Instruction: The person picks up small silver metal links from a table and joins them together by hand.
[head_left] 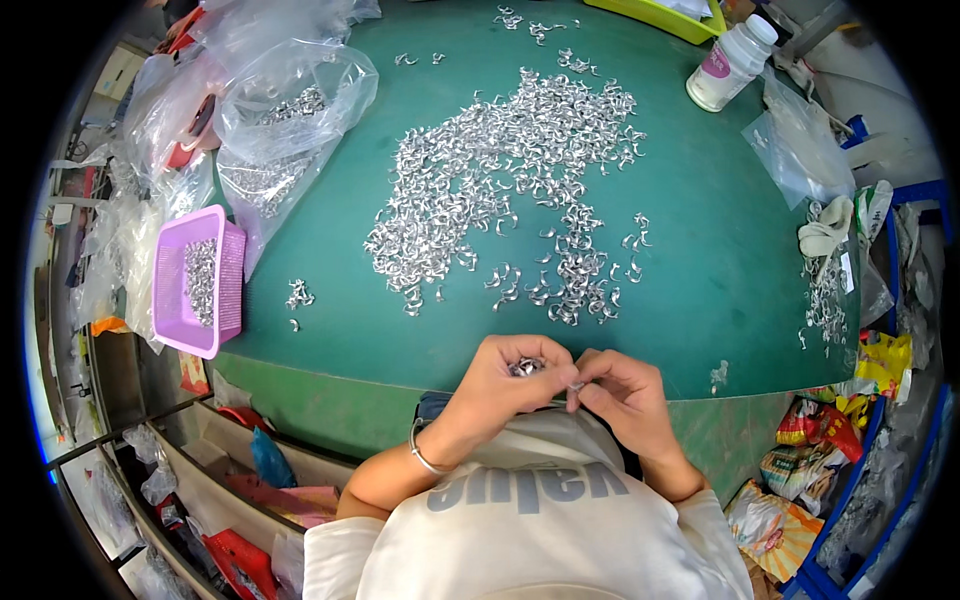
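Note:
Several small curved silver metal pieces [525,367] lie cupped in my left hand [515,378], whose fingers curl round them. Its thumb and forefinger meet the fingertips of my right hand [622,395] at the table's near edge. Between those fingertips is a small silver metal piece [576,386], pinched by my right hand; its exact shape is too small to tell. Just beyond my hands, a large loose pile of the same curved metal pieces [460,190] spreads over the green table [330,230].
At the left edge stands a purple basket [230,290] with metal pieces inside. Behind it lie clear plastic bags [340,90], one holding more pieces. A white bottle [732,62] and a yellow-green tray [650,18] are far right. Colourful packets [785,530] lie below the right edge.

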